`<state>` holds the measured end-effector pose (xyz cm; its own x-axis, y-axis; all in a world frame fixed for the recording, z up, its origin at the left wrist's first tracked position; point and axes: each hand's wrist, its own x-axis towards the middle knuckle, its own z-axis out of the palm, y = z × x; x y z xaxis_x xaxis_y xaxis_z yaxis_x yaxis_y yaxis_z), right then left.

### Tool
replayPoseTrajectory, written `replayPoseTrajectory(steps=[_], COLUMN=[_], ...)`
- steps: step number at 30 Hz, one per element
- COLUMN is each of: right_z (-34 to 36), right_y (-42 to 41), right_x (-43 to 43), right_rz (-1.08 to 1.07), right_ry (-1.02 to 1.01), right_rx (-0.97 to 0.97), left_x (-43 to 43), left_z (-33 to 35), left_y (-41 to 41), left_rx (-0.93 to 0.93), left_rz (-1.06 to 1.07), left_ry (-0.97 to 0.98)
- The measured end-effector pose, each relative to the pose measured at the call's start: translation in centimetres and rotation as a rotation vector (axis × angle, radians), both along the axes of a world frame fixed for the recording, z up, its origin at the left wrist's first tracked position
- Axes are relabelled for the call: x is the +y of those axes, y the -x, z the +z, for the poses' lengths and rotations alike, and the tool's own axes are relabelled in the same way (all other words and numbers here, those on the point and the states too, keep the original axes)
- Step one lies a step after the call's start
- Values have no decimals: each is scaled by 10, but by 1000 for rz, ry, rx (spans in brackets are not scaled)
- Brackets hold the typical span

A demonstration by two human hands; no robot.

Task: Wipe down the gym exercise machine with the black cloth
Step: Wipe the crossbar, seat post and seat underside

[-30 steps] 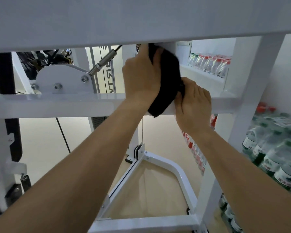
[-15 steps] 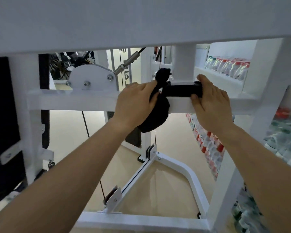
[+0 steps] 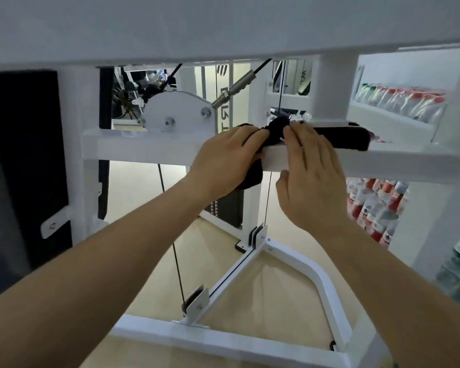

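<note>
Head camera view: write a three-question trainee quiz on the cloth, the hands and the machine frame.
1. True or false: the black fabric cloth lies on the floor.
2. Which hand grips the cloth's bunched end? A. left hand B. right hand C. neither
3. Fill in: the clear plastic bottles with red caps are stacked to the ___ of both hands.

Key
1. False: it is draped over the white metal crossbar.
2. A: the right hand lies with its fingers nearly straight over the crossbar.
3. right
</note>
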<state>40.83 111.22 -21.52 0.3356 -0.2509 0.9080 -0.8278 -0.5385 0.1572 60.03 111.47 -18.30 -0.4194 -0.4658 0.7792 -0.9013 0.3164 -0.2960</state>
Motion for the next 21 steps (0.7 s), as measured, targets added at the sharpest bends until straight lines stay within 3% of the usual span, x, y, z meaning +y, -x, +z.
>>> replayPoseTrajectory(steps=[4, 7, 16, 21], right_z=[-5, -7, -5, 0], right_y=[-29, -48, -40, -54], right_x=[-6, -8, -6, 1], right_rz=[13, -13, 156, 93], right_ry=[-41, -89, -179, -136], right_rx=[121, 106, -48, -95], left_x=[17, 25, 4, 8], left_z=[-4, -6, -15, -12], left_y=[-72, -99, -29, -48], left_rx=[65, 134, 121, 50], left_rz=[92, 155, 36, 4], left_ry=[-18, -3, 94, 93])
